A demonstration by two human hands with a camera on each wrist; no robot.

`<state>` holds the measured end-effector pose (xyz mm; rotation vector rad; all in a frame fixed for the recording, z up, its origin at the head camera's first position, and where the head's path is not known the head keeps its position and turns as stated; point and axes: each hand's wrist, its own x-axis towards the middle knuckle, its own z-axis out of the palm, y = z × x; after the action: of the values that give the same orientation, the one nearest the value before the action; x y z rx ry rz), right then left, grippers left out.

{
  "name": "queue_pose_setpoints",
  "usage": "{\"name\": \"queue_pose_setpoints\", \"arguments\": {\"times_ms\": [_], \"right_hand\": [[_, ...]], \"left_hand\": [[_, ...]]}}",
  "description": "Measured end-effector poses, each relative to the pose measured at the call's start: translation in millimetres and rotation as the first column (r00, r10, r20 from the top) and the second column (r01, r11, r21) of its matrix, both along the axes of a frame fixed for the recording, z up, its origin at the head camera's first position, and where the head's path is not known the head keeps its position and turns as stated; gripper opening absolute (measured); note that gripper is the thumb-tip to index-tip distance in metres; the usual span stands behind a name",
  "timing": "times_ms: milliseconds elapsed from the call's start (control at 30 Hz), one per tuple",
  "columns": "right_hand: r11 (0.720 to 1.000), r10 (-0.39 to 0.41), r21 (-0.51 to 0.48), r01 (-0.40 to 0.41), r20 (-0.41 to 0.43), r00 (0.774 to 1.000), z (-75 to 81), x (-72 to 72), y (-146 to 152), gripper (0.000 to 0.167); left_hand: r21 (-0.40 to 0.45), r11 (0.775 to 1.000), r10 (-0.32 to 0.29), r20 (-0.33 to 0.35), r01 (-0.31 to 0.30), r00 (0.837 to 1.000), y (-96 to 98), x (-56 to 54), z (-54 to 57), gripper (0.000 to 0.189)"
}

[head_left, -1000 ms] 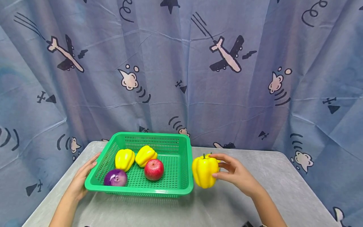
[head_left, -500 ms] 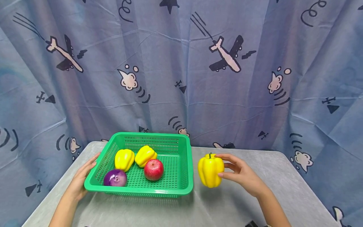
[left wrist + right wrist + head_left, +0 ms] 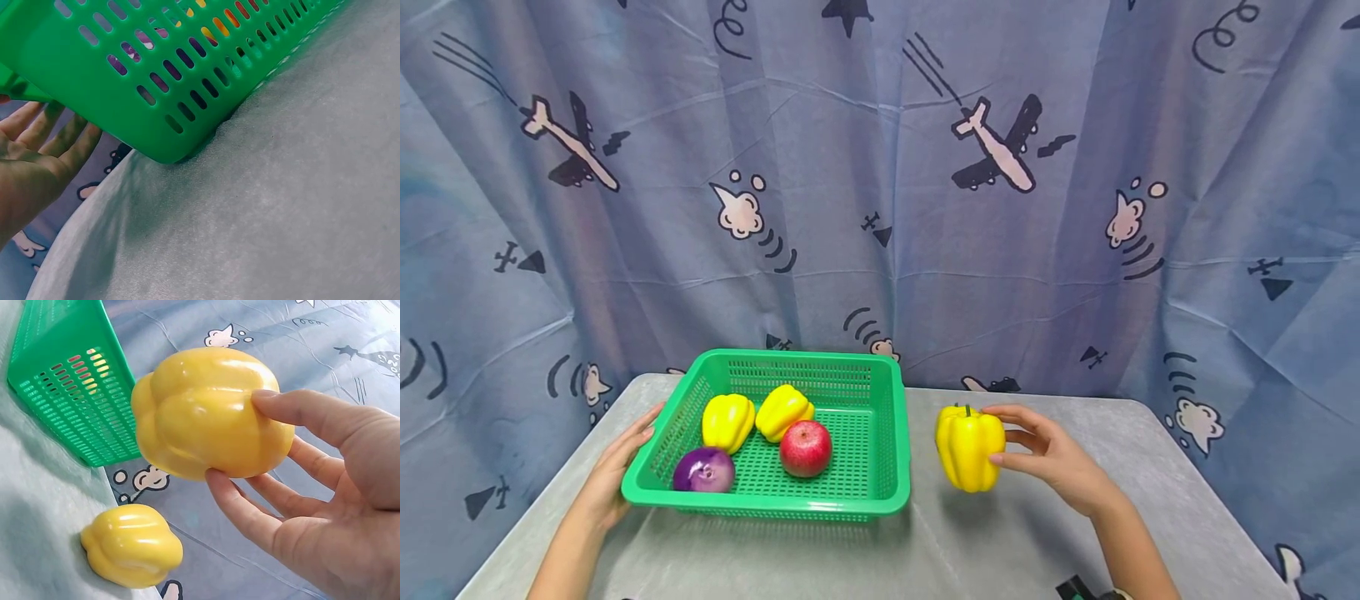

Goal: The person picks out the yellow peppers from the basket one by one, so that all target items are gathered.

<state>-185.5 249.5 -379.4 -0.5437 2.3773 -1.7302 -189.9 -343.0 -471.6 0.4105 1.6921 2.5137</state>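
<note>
My right hand [image 3: 1063, 462] pinches a yellow bell pepper [image 3: 970, 450] between thumb and fingertips, upright and lifted off the table to the right of the green basket [image 3: 767, 506]. In the right wrist view a second yellow bell pepper [image 3: 132, 545] rests on the table beyond it; from the head it is mostly hidden behind the held one. My left hand [image 3: 613, 475] lies along the basket's left side. Its fingers [image 3: 65, 134] are straight, their tips right at the green wall below the rim.
Inside the basket are two yellow bell peppers [image 3: 727, 423], a red apple-like fruit [image 3: 806, 448] and a round purple vegetable [image 3: 703, 471]. The grey table [image 3: 820, 558] ends in front of a blue patterned curtain [image 3: 820, 208].
My right hand has moved to the right with the yellow bell pepper, away from the basket's right side, now covering more of the pepper behind. The left hand and the basket stay put.
</note>
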Motion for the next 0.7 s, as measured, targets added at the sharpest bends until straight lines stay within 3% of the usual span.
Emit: {"name": "queue_pose_setpoints", "arguments": {"times_ms": [700], "right_hand": [[0.998,-0.032,0.058,0.031,0.006,0.999,-2.5,-8.8,24.3,0.059]], "left_hand": [[0.012,1.0,-0.016,-0.021,0.017,1.0,-1.3,-0.5,-1.6,0.055]]}}
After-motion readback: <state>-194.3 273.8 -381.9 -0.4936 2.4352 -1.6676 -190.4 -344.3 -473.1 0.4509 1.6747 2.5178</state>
